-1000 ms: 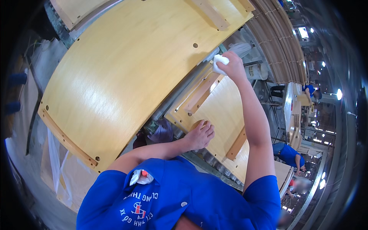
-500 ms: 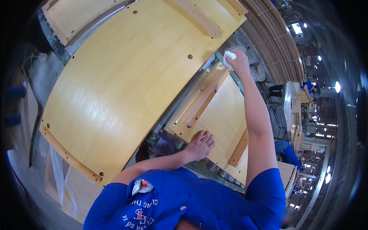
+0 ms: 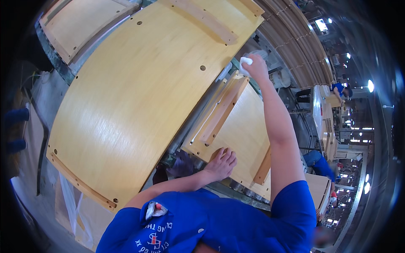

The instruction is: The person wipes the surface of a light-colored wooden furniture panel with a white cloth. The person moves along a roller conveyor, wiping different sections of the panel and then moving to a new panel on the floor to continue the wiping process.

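My left hand (image 3: 222,163) lies on the near edge of the smaller wooden panel (image 3: 241,137), fingers spread out on its surface and nothing in its grip. At the panel's far end, my right hand (image 3: 258,68) is closed around a folded white cloth (image 3: 246,65), held at the corner by the end of a wooden strip (image 3: 226,110). That strip runs along the panel's left side, beside a thin white line (image 3: 206,120). A second, shorter strip (image 3: 263,168) sits on the right side, partly hidden by my right arm.
A large, glossy, curved wooden panel (image 3: 139,97) with dark holes and strips fills the left. Another framed panel (image 3: 86,27) stands beyond it. Stacked boards (image 3: 295,42) rise at the far right. Metal rollers (image 3: 247,190) show under the small panel. People in blue (image 3: 322,164) are further right.
My right hand and the cloth have shifted slightly left within the view. The panels also sit a little differently in the picture. My left hand stays on the panel.
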`<move>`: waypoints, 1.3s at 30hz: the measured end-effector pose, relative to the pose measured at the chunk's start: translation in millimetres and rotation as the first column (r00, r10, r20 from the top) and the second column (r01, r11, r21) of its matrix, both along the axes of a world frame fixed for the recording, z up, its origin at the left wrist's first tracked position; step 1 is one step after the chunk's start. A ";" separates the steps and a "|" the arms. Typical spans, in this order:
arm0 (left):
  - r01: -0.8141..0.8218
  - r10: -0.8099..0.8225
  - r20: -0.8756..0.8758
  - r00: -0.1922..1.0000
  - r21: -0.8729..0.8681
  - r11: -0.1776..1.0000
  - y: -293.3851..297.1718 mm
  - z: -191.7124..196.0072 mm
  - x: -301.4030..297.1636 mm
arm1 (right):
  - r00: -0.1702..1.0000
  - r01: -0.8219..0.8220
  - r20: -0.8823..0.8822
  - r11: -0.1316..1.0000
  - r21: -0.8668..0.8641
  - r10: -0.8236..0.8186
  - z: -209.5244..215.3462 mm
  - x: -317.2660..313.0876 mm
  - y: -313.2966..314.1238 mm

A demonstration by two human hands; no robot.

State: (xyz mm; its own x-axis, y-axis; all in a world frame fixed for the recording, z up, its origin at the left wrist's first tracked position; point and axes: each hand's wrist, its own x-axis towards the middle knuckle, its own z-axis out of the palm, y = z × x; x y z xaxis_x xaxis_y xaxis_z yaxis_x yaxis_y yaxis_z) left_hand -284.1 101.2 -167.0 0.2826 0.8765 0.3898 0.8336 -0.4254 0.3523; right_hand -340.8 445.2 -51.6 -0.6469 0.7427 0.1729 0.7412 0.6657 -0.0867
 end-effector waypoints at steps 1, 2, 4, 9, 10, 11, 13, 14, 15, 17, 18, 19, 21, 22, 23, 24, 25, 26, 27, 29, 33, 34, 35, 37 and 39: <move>0.001 -0.001 0.005 1.000 0.001 1.000 -1.0 -0.2 0.6 | 1.000 0.006 -0.012 1.000 0.007 -0.006 -1.6 1.9 2.7; -0.005 0.005 0.001 1.000 0.007 1.000 -1.9 0.0 1.6 | 1.000 0.011 -0.023 1.000 0.014 -0.011 -3.8 3.5 4.9; -0.018 0.019 -0.006 1.000 0.016 1.000 -4.1 1.7 3.3 | 0.998 0.017 -0.054 0.999 0.035 -0.015 -8.7 7.6 8.7; 0.002 -0.001 -0.013 1.000 0.037 0.999 -6.5 3.7 1.7 | 0.993 0.013 -0.115 0.999 0.047 -0.008 -3.6 18.1 3.8; 0.013 -0.013 -0.004 1.000 0.030 0.999 -6.4 3.1 1.4 | 0.990 0.002 -0.142 1.000 0.007 -0.001 1.3 16.6 -3.7; 0.016 -0.016 0.011 1.000 0.030 0.999 -4.9 1.6 0.2 | 0.986 -0.010 -0.169 0.999 -0.034 0.004 8.1 14.1 -13.3; 0.011 -0.012 0.010 1.000 0.043 0.999 -5.6 0.5 -0.6 | 0.982 -0.004 -0.187 0.988 -0.155 -0.026 24.2 11.8 -36.9; 0.003 -0.004 0.006 1.000 0.058 0.998 -3.5 -0.4 -1.4 | 0.980 -0.024 -0.198 0.970 -0.242 -0.026 31.0 9.5 -50.6; -0.003 0.002 0.021 1.000 0.061 0.998 -1.5 -1.2 -1.9 | 0.977 -0.044 -0.209 0.944 -0.327 -0.027 36.2 7.6 -66.2; 0.007 -0.009 0.032 0.999 0.076 0.997 -3.2 -1.2 -0.3 | 0.975 -0.075 -0.223 0.903 -0.422 -0.024 34.3 18.3 -86.8; 0.009 -0.012 0.037 0.999 0.083 0.996 -4.3 -1.1 0.7 | 0.974 -0.111 -0.226 0.879 -0.464 0.003 33.4 23.1 -97.1; -0.005 0.003 0.023 1.000 0.087 0.996 -3.7 -1.1 0.0 | 0.971 -0.160 -0.235 0.849 -0.503 0.044 35.4 20.2 -111.9; -0.025 0.025 -0.006 1.000 0.091 0.996 -3.2 -1.4 -0.7 | 0.965 -0.238 -0.233 0.787 -0.569 0.123 37.9 15.0 -138.3; -0.033 0.034 -0.011 0.999 0.089 0.995 -3.9 -0.4 -0.5 | 0.961 -0.266 -0.222 0.759 -0.595 0.163 40.5 13.1 -151.6; -0.037 0.039 -0.017 0.999 0.086 0.996 -4.3 0.7 -0.5 | 0.957 -0.289 -0.213 0.729 -0.621 0.198 39.8 12.8 -161.8; -0.044 0.047 -0.024 0.999 0.082 0.996 -4.8 1.8 -0.8 | 0.955 -0.295 -0.205 0.700 -0.650 0.212 36.9 12.3 -169.4; -0.039 0.042 -0.025 0.999 0.081 0.996 -5.4 2.0 -0.2 | 0.954 -0.298 -0.196 0.673 -0.677 0.225 34.9 11.7 -176.4; -0.037 0.039 -0.026 0.999 0.080 0.996 -6.0 2.2 0.2 | 0.952 -0.301 -0.188 0.645 -0.702 0.241 32.9 10.4 -182.1; -0.035 0.037 -0.028 0.999 0.078 0.996 -6.2 2.4 0.3 | 0.926 -0.371 -0.212 0.653 -0.660 0.312 31.6 8.4 -186.7; -0.036 0.039 -0.041 0.998 0.072 0.997 -6.5 2.4 0.6 | 0.925 -0.363 -0.169 0.655 -0.663 0.341 32.5 5.2 -187.4; -0.038 0.040 -0.042 0.998 0.039 0.998 -5.0 0.9 0.2 | 0.911 -0.362 -0.070 0.707 -0.607 0.406 38.0 -5.7 -175.5; -0.030 0.031 -0.030 0.999 0.032 0.999 -4.9 0.5 1.0 | 0.894 -0.391 -0.045 0.728 -0.563 0.446 37.8 -5.8 -168.6; -0.023 0.024 -0.019 1.000 0.025 0.999 -5.1 0.2 1.7 | 0.875 -0.422 -0.018 0.744 -0.518 0.484 37.5 -6.1 -160.6; -0.016 0.017 -0.011 1.000 0.015 1.000 -4.9 0.1 1.7 | 0.865 -0.436 0.025 0.775 -0.457 0.501 37.7 -6.3 -145.1; -0.016 0.016 -0.016 1.000 0.011 1.000 -5.1 1.0 1.2 | 0.891 -0.398 0.041 0.820 -0.411 0.453 37.3 -6.4 -130.3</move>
State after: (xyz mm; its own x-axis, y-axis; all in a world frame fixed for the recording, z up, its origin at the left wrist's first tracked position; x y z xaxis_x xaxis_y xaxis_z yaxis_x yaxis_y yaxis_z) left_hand -282.9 96.2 -166.0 0.2746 0.8767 0.3949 0.8461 -0.4155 0.3340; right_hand -347.1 314.9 -14.4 -0.9099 0.3764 -0.1747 0.4140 0.8512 -0.3224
